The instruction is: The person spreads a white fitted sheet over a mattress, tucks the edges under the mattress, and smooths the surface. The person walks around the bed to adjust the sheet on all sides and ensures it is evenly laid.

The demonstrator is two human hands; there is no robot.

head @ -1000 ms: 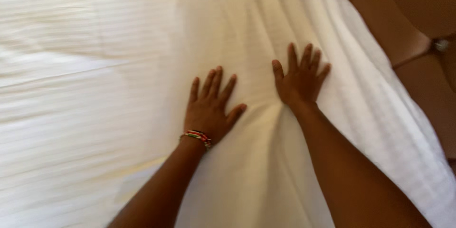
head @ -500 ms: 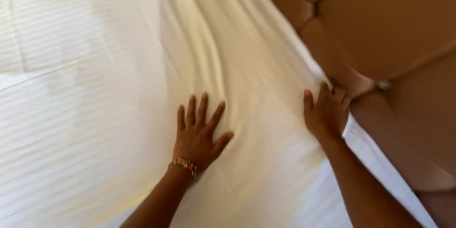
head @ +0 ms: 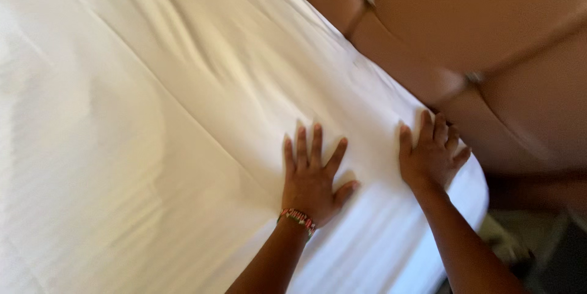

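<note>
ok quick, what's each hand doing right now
Left hand: open, flat on the white sheet, holding nothing.
Right hand: open, pressing the sheet's edge beside the brown headboard.

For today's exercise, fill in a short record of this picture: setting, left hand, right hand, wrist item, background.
Setting: white sheet spread over a bed, faint stripes and creases
Left hand: flat on the sheet, fingers spread
Right hand: flat at the sheet's edge, beside the headboard
Wrist item: beaded multicolour bracelet on the left wrist
Background: tan tufted headboard with buttons
</note>
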